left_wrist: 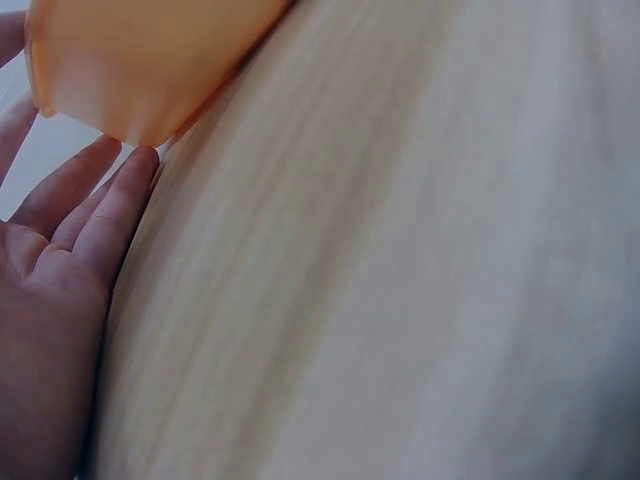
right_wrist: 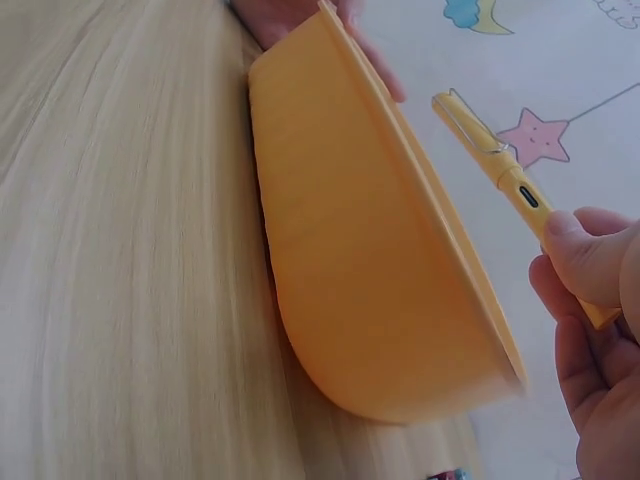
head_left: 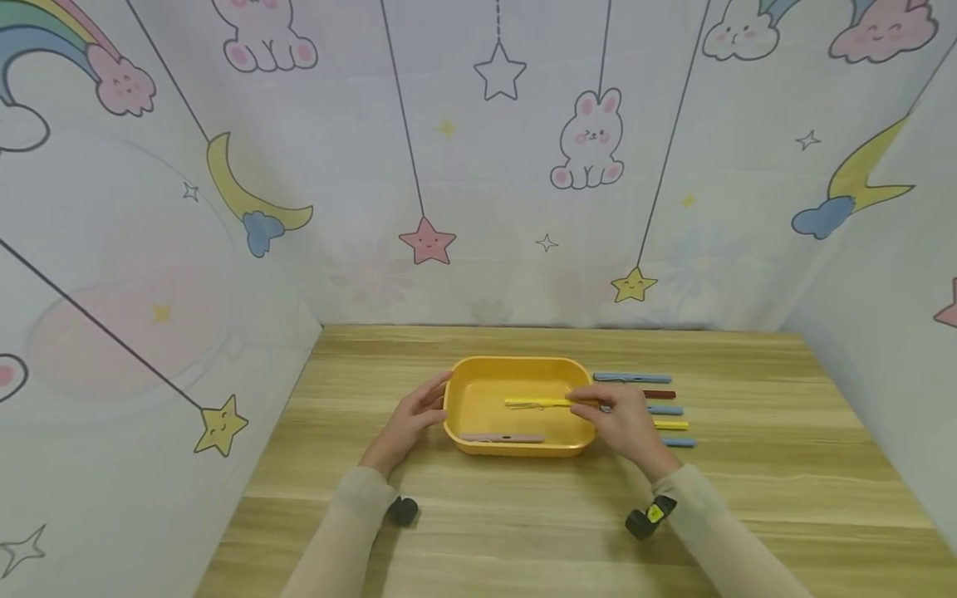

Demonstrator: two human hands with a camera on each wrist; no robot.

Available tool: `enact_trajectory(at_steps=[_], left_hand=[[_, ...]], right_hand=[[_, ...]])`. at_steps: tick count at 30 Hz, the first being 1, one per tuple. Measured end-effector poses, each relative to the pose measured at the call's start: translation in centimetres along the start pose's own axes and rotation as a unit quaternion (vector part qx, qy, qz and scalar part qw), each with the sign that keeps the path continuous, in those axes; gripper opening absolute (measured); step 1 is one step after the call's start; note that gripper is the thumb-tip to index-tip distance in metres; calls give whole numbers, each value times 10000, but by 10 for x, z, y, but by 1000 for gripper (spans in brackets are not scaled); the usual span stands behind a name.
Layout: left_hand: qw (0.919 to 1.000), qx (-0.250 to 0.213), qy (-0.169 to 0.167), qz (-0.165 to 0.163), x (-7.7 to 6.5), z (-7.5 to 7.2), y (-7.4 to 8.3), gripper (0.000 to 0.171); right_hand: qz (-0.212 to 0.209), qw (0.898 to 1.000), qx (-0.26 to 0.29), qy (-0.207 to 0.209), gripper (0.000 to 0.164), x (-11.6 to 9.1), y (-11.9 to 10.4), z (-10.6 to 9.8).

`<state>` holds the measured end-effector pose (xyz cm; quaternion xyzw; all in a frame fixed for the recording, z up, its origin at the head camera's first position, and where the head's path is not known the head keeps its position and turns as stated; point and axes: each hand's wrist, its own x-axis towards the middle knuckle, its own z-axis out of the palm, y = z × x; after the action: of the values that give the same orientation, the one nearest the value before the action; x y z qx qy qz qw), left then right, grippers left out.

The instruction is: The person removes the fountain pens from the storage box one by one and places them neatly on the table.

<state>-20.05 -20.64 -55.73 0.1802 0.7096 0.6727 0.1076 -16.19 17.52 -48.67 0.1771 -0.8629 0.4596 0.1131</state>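
A yellow plastic bin (head_left: 523, 450) sits on the wooden table, with a pale pinkish pen (head_left: 489, 438) lying inside along its front wall. My left hand (head_left: 404, 428) is at the bin's left end; in the left wrist view its extended fingers (left_wrist: 120, 205) reach the bin's side. Between thumb and fingers, my right hand (head_left: 624, 419) pinches a yellow pen (right_wrist: 480, 140) by one end. The pen's clip end points left over the bin's inside, and the right wrist view shows it above the rim.
Right of the bin, several pens lie in a column: a blue pen (head_left: 643, 379) at the back, then a dark red pen (head_left: 661, 394), another blue, a yellow pen (head_left: 673, 425) and a blue pen (head_left: 680, 443). My right hand partly covers them. Printed cloth walls (head_left: 523, 291) enclose the table (head_left: 508, 531).
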Motion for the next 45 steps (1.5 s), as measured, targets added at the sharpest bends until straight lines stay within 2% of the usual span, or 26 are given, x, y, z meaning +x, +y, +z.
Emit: enact_trajectory(at_steps=[3, 8, 14, 20, 25, 33, 45], left_hand=[[10000, -1, 17, -4, 0, 0, 0, 66], [10000, -8, 19, -9, 1, 0, 0, 65], [10000, 3, 33, -49, 0, 0, -2, 65], [10000, 0, 17, -41, -1, 1, -2, 65], [10000, -47, -5, -7, -1, 1, -2, 65], [10000, -11, -1, 21, 2, -1, -1, 65], [10000, -21, 9, 87, 2, -1, -1, 65]], right_hand=[[-43, 10000, -32, 61, 19, -4, 5, -6], [233, 9996, -41, 137, 18, -9, 12, -12], [357, 9992, -45, 165, 16, -15, 17, -19], [257, 9986, 398, 230, 16, -26, 26, -26], [302, 9984, 140, 463, 16, -35, 31, -36], [240, 9974, 403, 543, 18, -48, 34, -52], [380, 9958, 620, 557, 17, -68, 41, -67]])
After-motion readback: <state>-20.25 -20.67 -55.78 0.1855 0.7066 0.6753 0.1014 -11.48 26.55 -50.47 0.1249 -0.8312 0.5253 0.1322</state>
